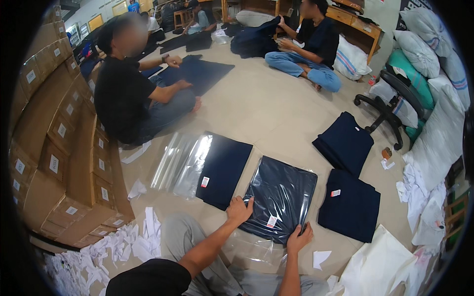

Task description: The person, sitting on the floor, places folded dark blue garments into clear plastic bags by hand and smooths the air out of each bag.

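Observation:
Before me on the floor is a folded dark navy garment (285,188) inside a clear plastic bag (259,247), whose open end spreads towards my lap. My left hand (240,210) grips the bag's left edge, thumb on top. At the near right corner, my right hand (299,238) holds the bag's edge. A small red-and-white label (271,222) shows through the plastic. To the left lies a stack of folded navy garments (229,166), partly under a pile of clear plastic bags (177,162). Two more folded navy stacks, a nearer one (350,211) and a farther one (344,140), sit to the right.
Labelled cardboard boxes (55,162) are piled at left, above white paper scraps (114,240). A person (126,92) sits at left with dark fabric; another (318,44) handles dark garments farther back. A swivel-chair base (387,111) and white sacks (440,125) line the right.

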Motion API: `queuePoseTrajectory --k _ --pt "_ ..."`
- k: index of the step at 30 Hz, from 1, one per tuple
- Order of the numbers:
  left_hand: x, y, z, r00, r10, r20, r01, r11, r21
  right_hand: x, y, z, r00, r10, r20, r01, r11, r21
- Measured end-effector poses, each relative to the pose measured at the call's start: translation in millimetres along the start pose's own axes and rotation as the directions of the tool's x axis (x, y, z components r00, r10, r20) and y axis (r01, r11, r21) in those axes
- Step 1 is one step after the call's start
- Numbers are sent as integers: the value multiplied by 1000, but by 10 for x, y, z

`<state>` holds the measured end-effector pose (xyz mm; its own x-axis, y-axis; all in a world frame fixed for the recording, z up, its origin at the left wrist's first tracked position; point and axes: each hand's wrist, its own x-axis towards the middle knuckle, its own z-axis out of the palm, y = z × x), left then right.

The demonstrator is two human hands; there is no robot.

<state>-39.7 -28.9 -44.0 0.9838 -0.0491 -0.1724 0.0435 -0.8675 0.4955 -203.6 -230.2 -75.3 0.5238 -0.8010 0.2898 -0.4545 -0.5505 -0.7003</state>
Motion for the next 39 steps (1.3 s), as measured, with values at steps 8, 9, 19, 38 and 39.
queuePoseTrajectory --k 8,9,19,38,39 --pt "29 -30 -140 987 -51 154 49 999 16 219 -39 -237 911 279 305 -255 960 -116" --pt "-9 -36 -167 986 -47 162 45 999 15 226 -68 -274 895 298 332 -273 954 -122" --pt "51 -59 -119 976 -66 210 72 997 -24 408 30 -313 739 427 522 -533 844 65" --pt "35 106 -185 974 -57 218 54 998 20 385 -226 -274 763 451 462 -473 878 -76" --pt "46 83 -164 975 -47 217 40 999 34 361 -227 -274 790 434 434 -448 891 -75"
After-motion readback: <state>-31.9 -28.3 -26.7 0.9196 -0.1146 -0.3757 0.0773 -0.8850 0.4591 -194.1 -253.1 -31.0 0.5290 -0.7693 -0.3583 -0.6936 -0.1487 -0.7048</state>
